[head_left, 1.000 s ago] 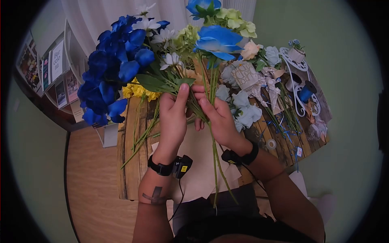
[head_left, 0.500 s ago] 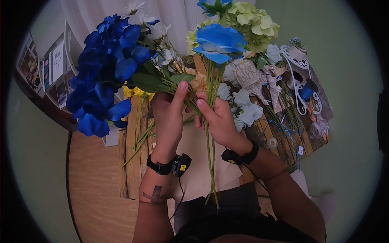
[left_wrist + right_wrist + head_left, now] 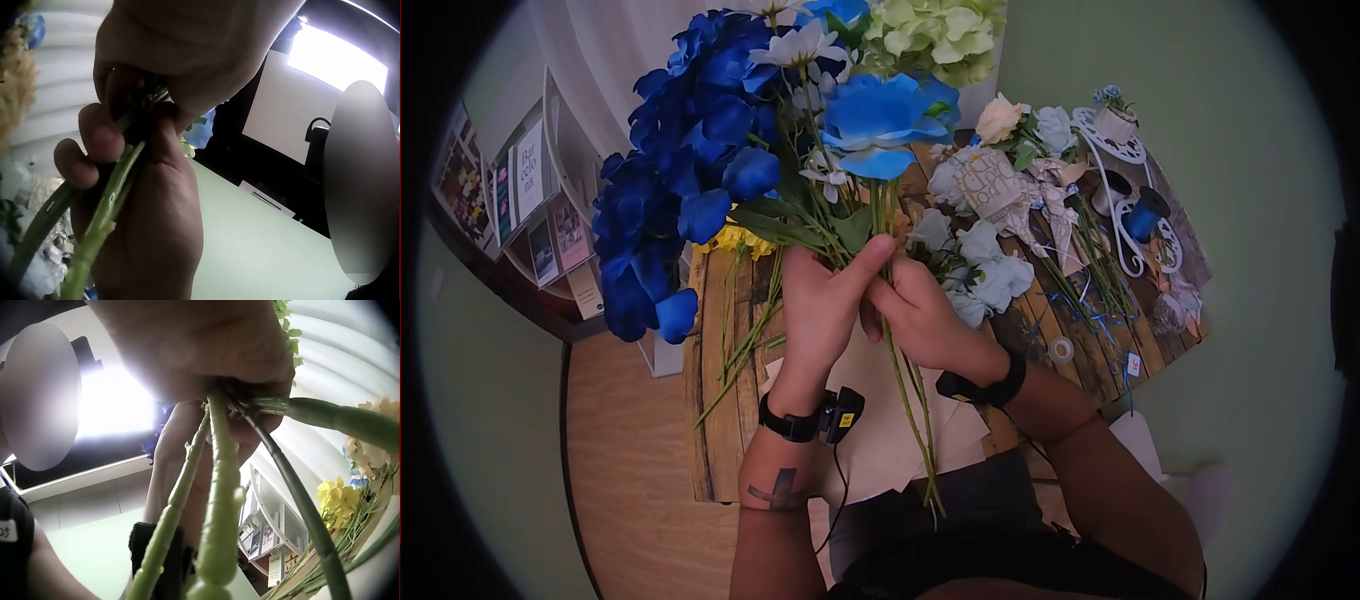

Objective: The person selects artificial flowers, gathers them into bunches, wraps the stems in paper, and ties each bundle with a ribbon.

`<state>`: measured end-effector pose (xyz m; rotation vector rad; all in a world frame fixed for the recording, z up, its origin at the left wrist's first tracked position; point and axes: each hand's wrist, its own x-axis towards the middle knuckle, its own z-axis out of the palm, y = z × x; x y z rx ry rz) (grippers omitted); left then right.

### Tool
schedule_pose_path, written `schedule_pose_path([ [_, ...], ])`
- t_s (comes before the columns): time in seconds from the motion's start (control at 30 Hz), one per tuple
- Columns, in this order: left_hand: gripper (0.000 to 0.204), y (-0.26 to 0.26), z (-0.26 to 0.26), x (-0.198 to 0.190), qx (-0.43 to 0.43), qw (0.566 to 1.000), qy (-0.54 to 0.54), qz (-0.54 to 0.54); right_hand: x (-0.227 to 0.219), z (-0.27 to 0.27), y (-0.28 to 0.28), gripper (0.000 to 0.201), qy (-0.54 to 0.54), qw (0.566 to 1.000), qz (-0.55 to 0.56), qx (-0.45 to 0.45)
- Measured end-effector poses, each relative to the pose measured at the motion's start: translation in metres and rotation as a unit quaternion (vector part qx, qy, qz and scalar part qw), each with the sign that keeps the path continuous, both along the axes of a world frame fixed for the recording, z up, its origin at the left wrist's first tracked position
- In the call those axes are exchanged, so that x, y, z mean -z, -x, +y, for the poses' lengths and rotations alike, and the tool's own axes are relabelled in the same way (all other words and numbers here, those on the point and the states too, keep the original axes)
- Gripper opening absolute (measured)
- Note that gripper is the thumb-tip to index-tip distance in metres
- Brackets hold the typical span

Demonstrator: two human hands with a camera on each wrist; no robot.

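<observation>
Both hands meet over the table in the head view, around the stems of one bunch. The left hand [image 3: 822,300] grips the stems under the dark blue flowers [image 3: 690,140] and white daisies [image 3: 800,45], its thumb across them. Touching it, the right hand [image 3: 925,315] holds the stems below the light blue rose [image 3: 880,120] and green hydrangea [image 3: 940,35]. Long green stems [image 3: 910,405] hang below the hands. In the right wrist view, thick stems [image 3: 222,487] come out beneath the right hand [image 3: 212,350]; the fingers' inner sides are partly hidden.
On the wooden table [image 3: 705,460] lie brown paper [image 3: 870,460], yellow flowers [image 3: 740,240] with loose stems, pale blue flowers [image 3: 990,270], a wrapped bunch [image 3: 995,185], a blue ribbon spool [image 3: 1145,215] and a tape roll [image 3: 1061,349]. A magazine rack [image 3: 550,190] stands at left.
The hands have come together, the right one moving left against the left hand. The light blue rose and green hydrangea have shifted left, closer to the dark blue flowers.
</observation>
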<state>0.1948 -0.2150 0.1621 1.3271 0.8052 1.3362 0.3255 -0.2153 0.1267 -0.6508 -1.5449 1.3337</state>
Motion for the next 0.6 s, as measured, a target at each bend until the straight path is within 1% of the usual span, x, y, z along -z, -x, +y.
schedule_pose_path([
  [0.17, 0.023, 0.0008, -0.0005, -0.0016, -0.041, 0.999, -0.01, 0.026, 0.0003, -0.0002, -0.0008, 0.02, -0.009, 0.999, -0.033, 0.026],
  [0.23, 0.023, -0.002, -0.0004, 0.0002, -0.062, 0.998, -0.014, -0.028, -0.0012, -0.0016, -0.0004, 0.019, -0.019, 0.999, -0.02, 0.036],
  [0.37, 0.025, -0.0025, -0.0014, -0.0006, -0.078, 0.996, -0.014, -0.03, -0.0011, -0.0003, 0.0, 0.019, -0.036, 0.998, -0.019, 0.04],
  [0.47, 0.027, 0.0002, -0.0029, -0.0012, -0.057, 0.998, 0.011, -0.037, -0.0019, -0.001, 0.0001, 0.021, -0.048, 0.998, 0.005, 0.041],
  [0.57, 0.028, -0.0014, -0.0018, 0.0011, -0.081, 0.994, 0.008, -0.066, -0.002, -0.0014, -0.002, 0.025, -0.058, 0.997, 0.002, 0.046],
  [0.6, 0.029, -0.0019, -0.0001, 0.0028, -0.089, 0.993, -0.011, -0.079, -0.0009, -0.0009, -0.0025, 0.027, -0.068, 0.996, -0.001, 0.054],
])
